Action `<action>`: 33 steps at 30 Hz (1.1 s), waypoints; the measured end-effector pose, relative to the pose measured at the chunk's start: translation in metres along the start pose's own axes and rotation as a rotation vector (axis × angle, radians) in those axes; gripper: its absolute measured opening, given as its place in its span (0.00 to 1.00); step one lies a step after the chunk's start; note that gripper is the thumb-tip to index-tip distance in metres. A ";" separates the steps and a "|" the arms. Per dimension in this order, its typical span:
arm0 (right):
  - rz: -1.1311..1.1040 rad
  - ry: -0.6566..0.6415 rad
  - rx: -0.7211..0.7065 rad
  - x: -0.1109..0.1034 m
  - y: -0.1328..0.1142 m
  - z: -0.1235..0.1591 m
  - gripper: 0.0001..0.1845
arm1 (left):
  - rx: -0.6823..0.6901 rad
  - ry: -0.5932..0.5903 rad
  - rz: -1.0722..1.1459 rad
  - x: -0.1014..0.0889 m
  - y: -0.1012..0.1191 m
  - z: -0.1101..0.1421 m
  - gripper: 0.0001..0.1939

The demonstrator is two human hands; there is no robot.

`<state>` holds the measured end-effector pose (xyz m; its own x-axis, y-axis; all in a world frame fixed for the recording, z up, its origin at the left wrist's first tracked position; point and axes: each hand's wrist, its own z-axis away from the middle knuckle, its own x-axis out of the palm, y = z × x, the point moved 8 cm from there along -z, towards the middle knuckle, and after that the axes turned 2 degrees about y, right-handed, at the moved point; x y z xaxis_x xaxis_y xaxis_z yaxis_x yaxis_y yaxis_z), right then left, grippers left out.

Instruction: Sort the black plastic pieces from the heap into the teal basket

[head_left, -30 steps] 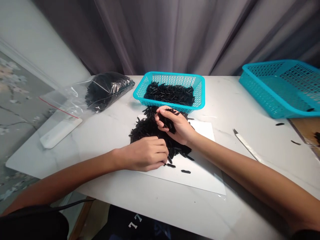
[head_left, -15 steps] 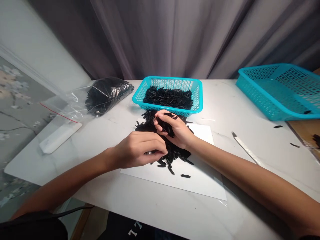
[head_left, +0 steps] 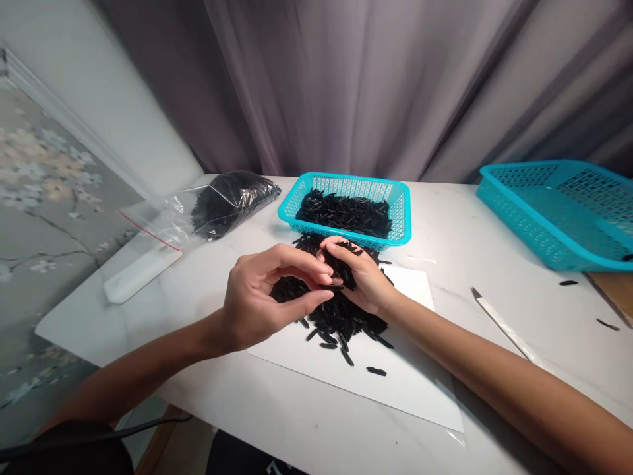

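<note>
A heap of small black stick-like pieces (head_left: 336, 316) lies on a white sheet (head_left: 395, 376) in the middle of the table. My right hand (head_left: 359, 274) is curled shut around a bundle of these black pieces above the heap. My left hand (head_left: 264, 297) is raised beside it, thumb and fingers pinching one black piece at the edge of the bundle. Just behind the hands stands a small teal basket (head_left: 403, 211) filled with more black pieces. One loose piece (head_left: 376, 371) lies alone on the sheet.
A clear zip bag of black pieces (head_left: 230, 198) lies at the back left, with a white flat object (head_left: 141, 274) near it. A large teal basket (head_left: 558, 211) sits at the right. A thin white blade-like strip (head_left: 504, 326) lies right of the sheet. Grey curtain behind.
My left hand has lifted off the sheet and risen to meet the right hand's bundle, pinching a piece. The right hand has stayed over the heap.
</note>
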<state>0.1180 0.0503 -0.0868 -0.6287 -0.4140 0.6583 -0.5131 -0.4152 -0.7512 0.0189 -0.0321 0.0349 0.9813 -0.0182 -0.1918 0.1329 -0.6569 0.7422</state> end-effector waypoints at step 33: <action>-0.016 0.007 0.003 0.001 0.000 -0.001 0.05 | 0.184 0.127 -0.058 -0.020 0.017 -0.002 0.11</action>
<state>0.1172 0.0510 -0.0861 -0.6245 -0.4017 0.6698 -0.5210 -0.4245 -0.7405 0.0022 -0.0414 0.0529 0.9840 0.1105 -0.1398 0.1730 -0.7806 0.6006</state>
